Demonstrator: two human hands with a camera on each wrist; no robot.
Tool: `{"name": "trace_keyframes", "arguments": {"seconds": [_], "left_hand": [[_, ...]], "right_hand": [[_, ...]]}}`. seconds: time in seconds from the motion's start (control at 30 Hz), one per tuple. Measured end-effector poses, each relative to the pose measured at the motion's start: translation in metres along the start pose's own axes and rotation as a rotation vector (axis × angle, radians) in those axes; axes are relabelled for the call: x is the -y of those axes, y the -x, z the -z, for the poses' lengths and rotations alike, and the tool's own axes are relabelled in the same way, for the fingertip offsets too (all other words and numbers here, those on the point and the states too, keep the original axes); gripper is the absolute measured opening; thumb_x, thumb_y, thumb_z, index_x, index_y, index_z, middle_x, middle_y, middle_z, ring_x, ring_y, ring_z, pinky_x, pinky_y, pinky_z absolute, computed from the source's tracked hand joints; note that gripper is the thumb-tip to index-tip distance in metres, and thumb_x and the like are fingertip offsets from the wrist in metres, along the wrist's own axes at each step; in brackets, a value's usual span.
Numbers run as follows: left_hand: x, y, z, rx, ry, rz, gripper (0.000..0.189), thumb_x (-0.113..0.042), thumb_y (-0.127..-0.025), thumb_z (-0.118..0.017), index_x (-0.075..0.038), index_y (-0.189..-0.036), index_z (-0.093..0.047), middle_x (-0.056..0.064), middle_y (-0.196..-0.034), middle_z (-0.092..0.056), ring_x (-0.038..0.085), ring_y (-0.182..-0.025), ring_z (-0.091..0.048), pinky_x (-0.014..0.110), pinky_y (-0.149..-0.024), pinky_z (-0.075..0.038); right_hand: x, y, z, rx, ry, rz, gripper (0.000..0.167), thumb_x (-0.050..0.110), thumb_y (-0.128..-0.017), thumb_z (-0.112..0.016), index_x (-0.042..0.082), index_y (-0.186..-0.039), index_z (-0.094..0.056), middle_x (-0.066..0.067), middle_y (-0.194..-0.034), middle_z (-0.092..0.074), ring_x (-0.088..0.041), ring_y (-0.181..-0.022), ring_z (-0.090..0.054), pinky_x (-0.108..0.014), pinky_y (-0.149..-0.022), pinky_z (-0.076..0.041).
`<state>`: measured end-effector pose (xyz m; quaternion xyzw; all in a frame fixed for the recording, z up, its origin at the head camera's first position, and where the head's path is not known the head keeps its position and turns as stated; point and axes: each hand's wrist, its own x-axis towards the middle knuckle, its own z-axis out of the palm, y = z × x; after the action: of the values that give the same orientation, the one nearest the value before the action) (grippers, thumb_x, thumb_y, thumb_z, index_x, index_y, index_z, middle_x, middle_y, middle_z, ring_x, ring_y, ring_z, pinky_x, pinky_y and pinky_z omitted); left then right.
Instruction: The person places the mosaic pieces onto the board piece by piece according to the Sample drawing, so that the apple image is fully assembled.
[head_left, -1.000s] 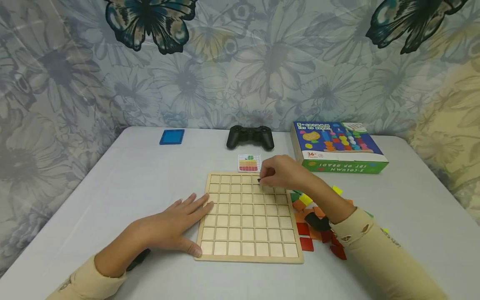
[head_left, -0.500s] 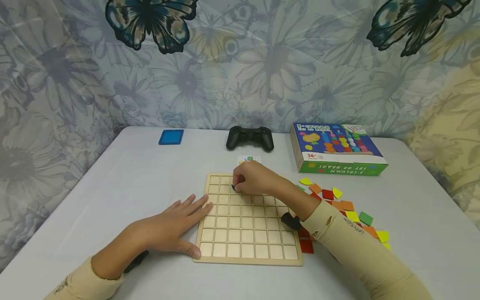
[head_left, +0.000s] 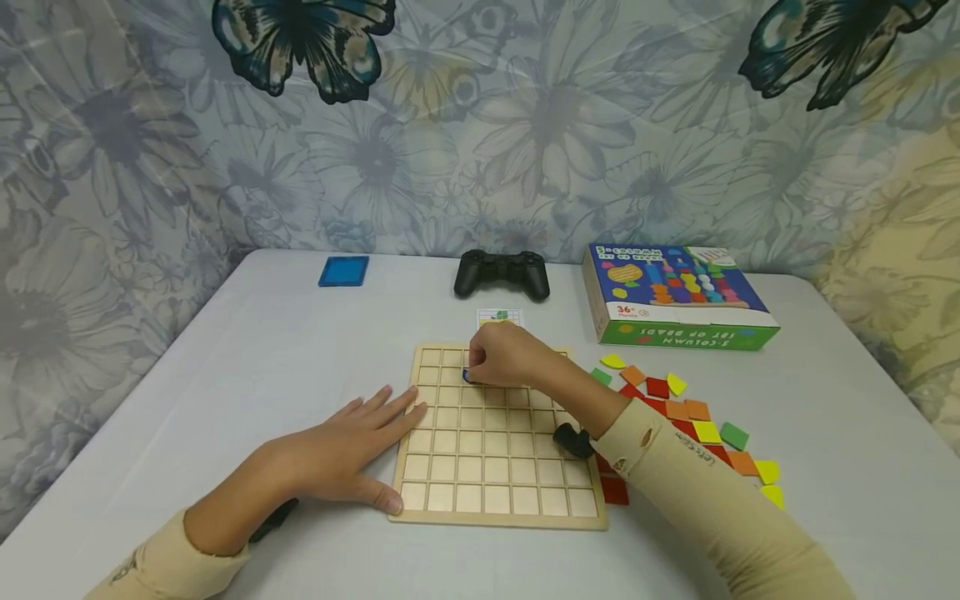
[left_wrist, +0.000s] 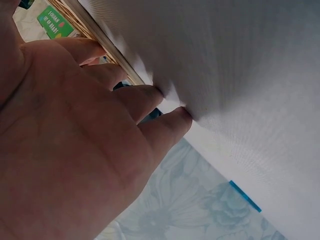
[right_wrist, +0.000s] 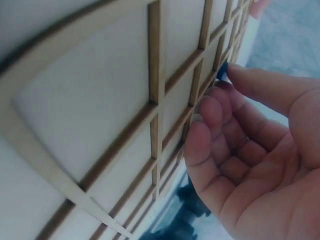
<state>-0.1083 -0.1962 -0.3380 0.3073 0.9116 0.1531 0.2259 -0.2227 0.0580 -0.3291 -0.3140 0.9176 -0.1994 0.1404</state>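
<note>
In the head view a wooden grid board (head_left: pixel 482 446) lies flat on the white table. My right hand (head_left: pixel 510 356) is over its far rows, pinching a small blue piece (right_wrist: pixel 222 71) between thumb and index finger. The piece is at the grid's slats; most of it is hidden by the fingers. My left hand (head_left: pixel 341 454) rests at the board's left edge, fingers spread, thumb on the near left corner. Just beyond the board, a small picture card (head_left: pixel 499 316) is partly covered by the right hand.
Several red, orange, yellow and green tiles (head_left: pixel 697 412) lie right of the board, partly under the right sleeve. A black game controller (head_left: pixel 501 274), a blue square (head_left: pixel 343 271) and a colourful box (head_left: pixel 678 293) stand at the back.
My right hand has moved left across the board's far rows with the small piece, then has nearly stopped. More loose tiles show beside the sleeve. The left hand has stayed put.
</note>
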Motion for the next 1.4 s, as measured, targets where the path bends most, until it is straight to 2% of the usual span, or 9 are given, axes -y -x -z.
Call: {"name": "trace_keyframes", "arguments": {"seconds": [0.4,0.6,0.7,0.8,0.93,1.0,1.1,1.23,1.4], "left_hand": [[0.0,0.0,-0.001,-0.007,0.01,-0.011,0.11,-0.071,-0.08,-0.064,-0.015,-0.162,-0.017,0.006,-0.168,-0.005,0.039,-0.151,-0.001,0.061,-0.117,-0.01],[0.0,0.0,-0.002,-0.011,0.01,0.001,0.111,-0.072,-0.079,-0.064,-0.016,-0.162,-0.017,0.005,-0.168,-0.005,0.038,-0.151,-0.001,0.061,-0.117,-0.009],[0.0,-0.001,-0.004,-0.015,0.012,-0.001,0.111,-0.072,-0.079,-0.064,-0.016,-0.162,-0.017,0.005,-0.168,-0.005,0.039,-0.151,-0.001,0.061,-0.117,-0.009],[-0.001,-0.002,-0.004,-0.015,0.011,-0.003,0.111,-0.073,-0.079,-0.064,-0.016,-0.162,-0.017,0.006,-0.168,-0.005,0.039,-0.151,-0.001,0.062,-0.117,-0.01],[-0.002,-0.002,-0.002,-0.013,0.004,0.001,0.112,-0.071,-0.078,-0.065,-0.016,-0.162,-0.017,0.006,-0.168,-0.004,0.039,-0.151,-0.002,0.063,-0.116,-0.01],[-0.002,-0.002,-0.001,-0.015,0.0,0.002,0.112,-0.071,-0.078,-0.066,-0.015,-0.162,-0.017,0.006,-0.168,-0.005,0.039,-0.151,-0.002,0.063,-0.116,-0.011],[-0.002,-0.002,0.0,-0.017,0.001,0.0,0.112,-0.071,-0.078,-0.065,-0.015,-0.162,-0.017,0.006,-0.168,-0.005,0.04,-0.151,-0.003,0.063,-0.116,-0.011],[-0.002,-0.003,-0.001,-0.015,0.008,0.001,0.112,-0.071,-0.078,-0.065,-0.016,-0.163,-0.016,0.006,-0.168,-0.005,0.039,-0.151,-0.002,0.062,-0.116,-0.01],[-0.002,-0.003,-0.002,-0.016,0.004,0.002,0.112,-0.071,-0.078,-0.065,-0.016,-0.162,-0.017,0.006,-0.168,-0.005,0.039,-0.151,-0.002,0.062,-0.117,-0.01]], "right_hand": [[0.008,0.001,-0.001,0.005,0.05,-0.067,0.027,0.02,-0.09,-0.078,0.013,-0.066,-0.067,0.005,-0.064,-0.06,-0.013,-0.06,-0.052,-0.028,-0.059,-0.044],[0.01,0.007,0.001,0.004,0.035,-0.067,0.02,0.023,-0.09,-0.078,0.014,-0.073,-0.071,0.007,-0.072,-0.064,-0.012,-0.066,-0.057,-0.029,-0.062,-0.049],[0.004,0.017,0.01,-0.018,-0.003,-0.045,0.015,0.02,-0.09,-0.076,0.015,-0.077,-0.073,0.007,-0.077,-0.065,-0.012,-0.071,-0.059,-0.031,-0.067,-0.05],[-0.006,0.033,0.029,-0.029,-0.035,-0.049,0.012,0.018,-0.092,-0.073,0.012,-0.081,-0.074,0.005,-0.078,-0.066,-0.014,-0.073,-0.059,-0.034,-0.071,-0.051],[-0.023,0.056,0.06,-0.005,-0.05,-0.13,0.015,0.018,-0.095,-0.069,0.005,-0.091,-0.076,-0.003,-0.083,-0.069,-0.018,-0.074,-0.06,-0.038,-0.071,-0.052],[-0.034,0.064,0.072,0.016,-0.025,-0.188,0.018,0.018,-0.096,-0.067,0.003,-0.096,-0.076,-0.006,-0.087,-0.07,-0.02,-0.075,-0.06,-0.038,-0.07,-0.053],[-0.048,0.073,0.084,0.059,0.03,-0.267,0.019,0.017,-0.096,-0.067,0.001,-0.096,-0.076,-0.007,-0.086,-0.068,-0.021,-0.076,-0.059,-0.037,-0.068,-0.052],[-0.061,0.082,0.089,0.144,0.06,-0.345,0.016,0.017,-0.093,-0.07,0.001,-0.089,-0.074,-0.005,-0.078,-0.063,-0.021,-0.071,-0.055,-0.034,-0.062,-0.049],[-0.069,0.084,0.086,0.228,0.055,-0.428,0.012,0.015,-0.089,-0.072,0.004,-0.086,-0.072,-0.006,-0.072,-0.061,-0.021,-0.068,-0.054,-0.032,-0.06,-0.047]]}}
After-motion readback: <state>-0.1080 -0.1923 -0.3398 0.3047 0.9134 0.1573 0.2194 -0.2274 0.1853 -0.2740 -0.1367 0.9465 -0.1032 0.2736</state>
